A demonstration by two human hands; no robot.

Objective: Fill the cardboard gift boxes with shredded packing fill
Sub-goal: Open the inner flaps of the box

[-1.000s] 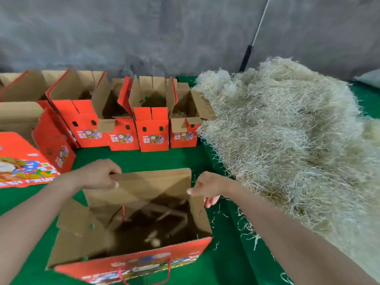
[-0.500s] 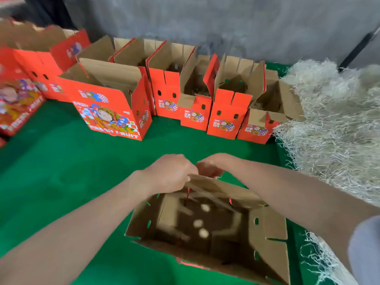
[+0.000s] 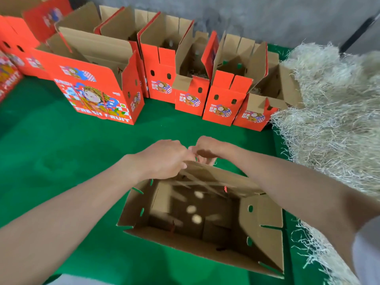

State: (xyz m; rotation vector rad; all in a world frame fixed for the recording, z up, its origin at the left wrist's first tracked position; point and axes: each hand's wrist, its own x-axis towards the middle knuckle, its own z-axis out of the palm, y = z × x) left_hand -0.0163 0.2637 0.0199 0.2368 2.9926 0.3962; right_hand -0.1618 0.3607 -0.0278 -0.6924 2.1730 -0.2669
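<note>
change: hands were far apart, now left hand (image 3: 164, 159) and right hand (image 3: 209, 149) meet, both pinching the far flap (image 3: 218, 177) | box (image 3: 195, 245): open on green table (image 3: 61, 161) before me, no fill inside yet | pile of fill (image 3: 333, 120): just right of it | next, I think: grab fill

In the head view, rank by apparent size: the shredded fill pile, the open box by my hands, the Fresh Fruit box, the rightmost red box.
1. shredded fill pile
2. open box (nearer the camera, so unsure versus next)
3. Fresh Fruit box
4. rightmost red box
</note>
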